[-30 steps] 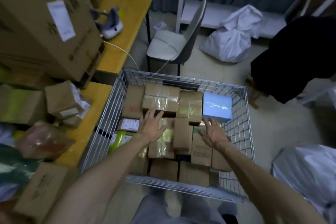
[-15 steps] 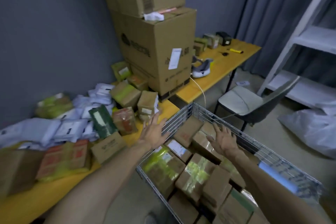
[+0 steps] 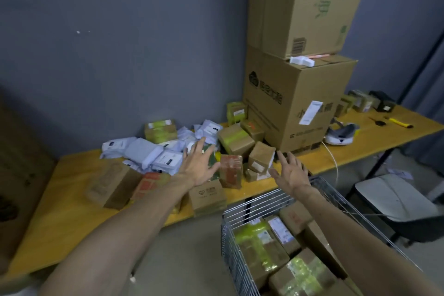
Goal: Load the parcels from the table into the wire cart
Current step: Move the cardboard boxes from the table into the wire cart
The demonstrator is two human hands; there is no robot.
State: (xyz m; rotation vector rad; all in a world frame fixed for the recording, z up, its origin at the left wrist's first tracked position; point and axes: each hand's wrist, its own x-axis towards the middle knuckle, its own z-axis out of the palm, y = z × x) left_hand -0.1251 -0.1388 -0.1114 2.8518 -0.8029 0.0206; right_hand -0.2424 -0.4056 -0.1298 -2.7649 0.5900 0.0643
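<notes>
Hands: I held my left hand (image 3: 199, 166) and right hand (image 3: 292, 173) out at frame centre, fingers spread wide, gripping nothing.
Parcels: small boxes (image 3: 260, 157) and white mailers (image 3: 149, 151) lay heaped on the yellow table (image 3: 67, 218), mid-frame, around my fingertips.
Wire cart (image 3: 242, 211): it stood at lower right, beside the table's edge, holding taped boxes (image 3: 262, 247).
Cartons (image 3: 295, 108): two large ones were stacked at upper right.

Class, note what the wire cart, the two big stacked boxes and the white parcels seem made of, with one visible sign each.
Wire cart: metal, silvery rods in a grid.
Big stacked boxes: matte brown cardboard, folded flaps, printed sides.
White parcels: probably soft plastic mailers, creased and slumped.
</notes>
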